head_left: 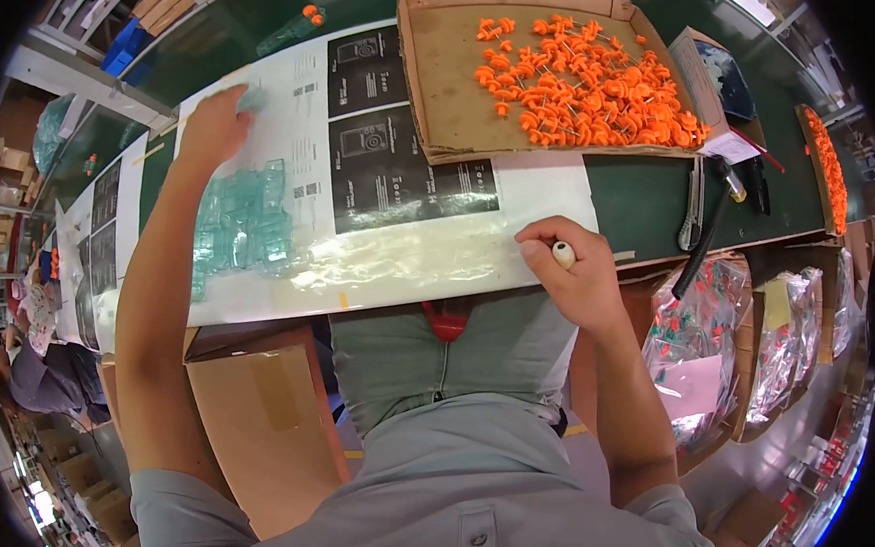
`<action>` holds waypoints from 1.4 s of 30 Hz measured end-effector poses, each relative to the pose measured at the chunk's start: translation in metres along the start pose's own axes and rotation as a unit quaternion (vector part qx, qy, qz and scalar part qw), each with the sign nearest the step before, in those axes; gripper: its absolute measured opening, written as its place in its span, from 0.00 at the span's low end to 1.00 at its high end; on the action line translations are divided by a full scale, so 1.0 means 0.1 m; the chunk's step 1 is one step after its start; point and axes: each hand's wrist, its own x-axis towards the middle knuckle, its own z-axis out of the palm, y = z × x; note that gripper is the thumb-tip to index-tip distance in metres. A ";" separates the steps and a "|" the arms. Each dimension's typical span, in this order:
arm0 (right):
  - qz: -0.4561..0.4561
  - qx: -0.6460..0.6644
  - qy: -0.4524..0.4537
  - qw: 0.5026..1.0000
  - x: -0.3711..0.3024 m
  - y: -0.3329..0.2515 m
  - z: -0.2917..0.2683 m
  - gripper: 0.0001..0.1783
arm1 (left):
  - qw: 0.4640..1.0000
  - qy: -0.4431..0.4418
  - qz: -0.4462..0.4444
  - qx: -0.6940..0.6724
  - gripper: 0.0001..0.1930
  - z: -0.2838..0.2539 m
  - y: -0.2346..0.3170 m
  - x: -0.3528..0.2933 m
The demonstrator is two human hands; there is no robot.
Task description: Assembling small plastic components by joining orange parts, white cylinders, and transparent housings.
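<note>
My left hand reaches to the far left of the work surface, its thumb and fingers closed on a small translucent teal plastic piece. The hand itself hides part of that piece. Between my forearm and the printed sheet lies a cluster of similar teal plastic pieces. On the right, my right hand is curled above the front edge of the table. A white, round-ended, handle-like object with a dark spot at its tip sticks out of that fist; the rest of it is hidden.
A shallow cardboard tray holds many orange parts with metal pins. Beneath it lies a black-and-white printed sheet. A box cutter and a black-handled hammer lie at right. Open cartons with bagged parts stand below.
</note>
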 end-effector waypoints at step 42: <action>-0.220 -0.064 0.061 0.971 0.74 -0.60 -0.19 0.10 | 0.702 -0.022 0.047 -0.710 0.21 -0.33 2.51 -1.56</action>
